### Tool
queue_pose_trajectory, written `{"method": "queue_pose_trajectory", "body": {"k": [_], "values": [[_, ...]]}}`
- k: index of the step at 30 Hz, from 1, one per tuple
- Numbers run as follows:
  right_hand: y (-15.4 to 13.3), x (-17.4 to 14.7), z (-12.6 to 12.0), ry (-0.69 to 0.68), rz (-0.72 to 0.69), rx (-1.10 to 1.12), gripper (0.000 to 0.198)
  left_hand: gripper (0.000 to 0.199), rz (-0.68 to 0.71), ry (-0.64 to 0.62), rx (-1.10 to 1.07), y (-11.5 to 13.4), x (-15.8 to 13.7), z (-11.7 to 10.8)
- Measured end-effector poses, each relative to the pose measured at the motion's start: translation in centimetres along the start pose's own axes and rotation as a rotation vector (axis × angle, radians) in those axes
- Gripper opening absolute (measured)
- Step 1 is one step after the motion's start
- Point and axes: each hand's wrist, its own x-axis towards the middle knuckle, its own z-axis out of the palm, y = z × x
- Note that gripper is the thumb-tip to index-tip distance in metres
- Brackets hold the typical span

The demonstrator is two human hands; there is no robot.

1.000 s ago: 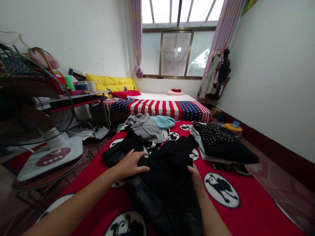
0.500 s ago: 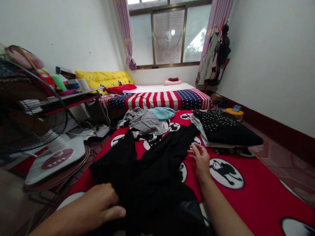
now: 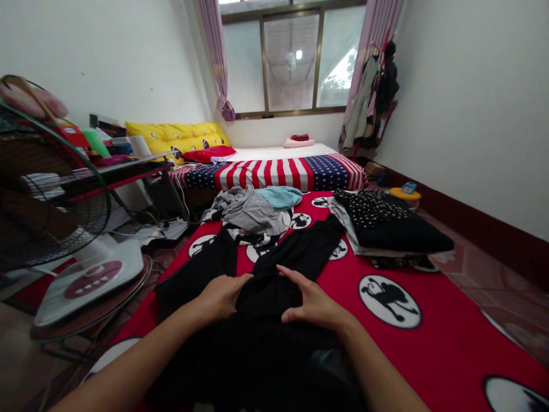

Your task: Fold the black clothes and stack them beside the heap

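Under the left hand [image 3: 219, 297] and the right hand [image 3: 315, 302] lies a black garment [image 3: 261, 355], rumpled and mostly matte, two long parts forking away beyond them; the right is loosely spread, but whether the left grips cloth I cannot tell

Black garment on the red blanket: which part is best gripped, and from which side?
I'd pinch the outer edge of the right-hand strip of the black garment, bringing the right hand in from the near right. The strip lies spread out, with exposed red blanket along that edge, likely leaving room. Avoid its far end, close to the clothes stack.
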Motion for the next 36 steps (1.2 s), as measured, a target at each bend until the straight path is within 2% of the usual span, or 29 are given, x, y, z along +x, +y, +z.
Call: {"method": "queue_pose_trajectory", "body": {"k": [1,3,5,7,9,12,14,15,17,19,22,24,26,28,30,31,33,36], "values": [[0.0,-0.1,0.1,-0.015,-0.016,-0.092,0.096,0.067,-0.017,-0.024,0.008,0.0,0.0,-0.1],[0.1,-0.3,-0.1,-0.046,0.002,-0.188,0.071,0.066,-0.026,-0.052,0.003,0.0,-0.2,-0.3],[0.3,-0.5,-0.8,-0.085,0.067,-0.137,0.039,0.065,-0.012,-0.058,-0.028,-0.1,-0.3,-0.6],[0.5,-0.6,-1.9,-0.086,0.135,-0.039,0.021,0.06,0.003,-0.06,-0.063,0.1,-0.3,-1.1],[0.6,-0.6,-3.2,0.03,0.163,0.051,0.014,0.051,0.013,-0.059,-0.078,0.6,-0.2,-1.9],[0.7,-0.7,-5.0,0.342,0.112,0.172,0.014,0.038,0.006,-0.005,0.015,1.9,0.5,-4.0],[0.8,-0.8,-5.9,0.568,0.056,0.213,0.017,0.033,-0.003,0.125,0.119,2.5,1.5,-6.1],[0.9,-0.9,-6.2,0.687,0.032,0.217,0.017,0.034,-0.019,0.229,0.159,2.6,2.3,-7.3],[1.2,-1.2,-6.8,0.939,-0.009,0.212,0.017,0.04,-0.061,0.502,0.165,2.3,4.5,-10.1],[1.7,-1.4,-7.2,1.163,-0.026,0.198,0.02,0.054,-0.119,0.84,0.065,1.3,7.3,-12.8],[3.1,-1.1,-7.4,1.33,-0.008,0.16,0.03,0.073,-0.157,1.058,-0.012,0.0,11.1,-14.7],[4.2,-0.7,-7.4,1.347,0.026,0.143,0.036,0.074,-0.135,1.096,-0.026,0.2,12.3,-13.6],[5.2,-0.4,-7.3,1.342,0.058,0.141,0.039,0.062,-0.02,1.055,-0.023,1.3,11.9,-10.3],[5.8,-0.1,-7.1,1.341,0.074,0.142,0.04,0.043,0.247,0.89,-0.021,2.8,10.0,-5.6],[6.2,0.0,-6.8,1.341,0.073,0.133,0.04,0.041,0.393,0.686,0.029,3.9,7.6,-0.9],[6.2,0.1,-6.7,1.345,0.067,0.123,0.039,0.048,0.41,0.605,0.06,4.2,6.3,1.1],[6.1,0.1,-6.4,1.35,0.05,0.093,0.038,0.061,0.351,0.549,0.075,4.1,4.5,3.5],[5.7,0.1,-5.9,1.32,0.008,0.034,0.036,0.074,0.258,0.538,0.11,2.9,3.7,3.4]]}}
